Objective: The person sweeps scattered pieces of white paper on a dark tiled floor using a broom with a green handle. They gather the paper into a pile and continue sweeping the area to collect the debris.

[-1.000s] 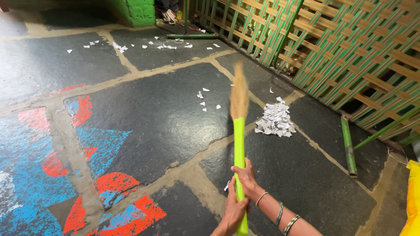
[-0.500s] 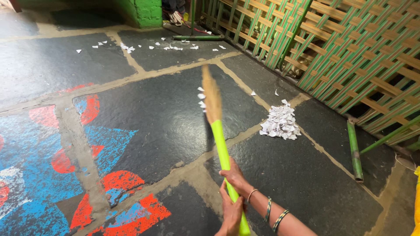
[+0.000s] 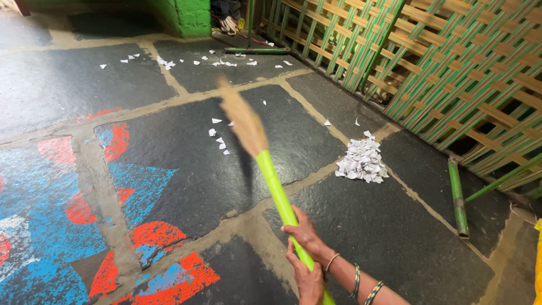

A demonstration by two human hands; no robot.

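Both my hands grip the bright green handle of a broom [image 3: 275, 186]. My right hand [image 3: 305, 234], with bangles on the wrist, sits higher on the handle. My left hand [image 3: 309, 280] holds just below it, at the bottom edge of the view. The tan bristle head [image 3: 244, 120] is blurred and hangs over the dark stone floor, beside a few white paper scraps [image 3: 219, 141]. A heap of white paper bits [image 3: 361, 161] lies to the right of the broom, apart from it.
More paper scraps [image 3: 220, 61] are scattered at the far end of the floor. A green and wooden lattice fence [image 3: 451, 73] runs along the right. Green bamboo poles lie on the floor [image 3: 458, 197] [image 3: 257, 51]. Red and blue paint [image 3: 84, 192] covers the floor's left part.
The broom head has swung from near the paper heap to the left, toward the loose scraps. Both hands stay on the handle and have tilted it leftward.
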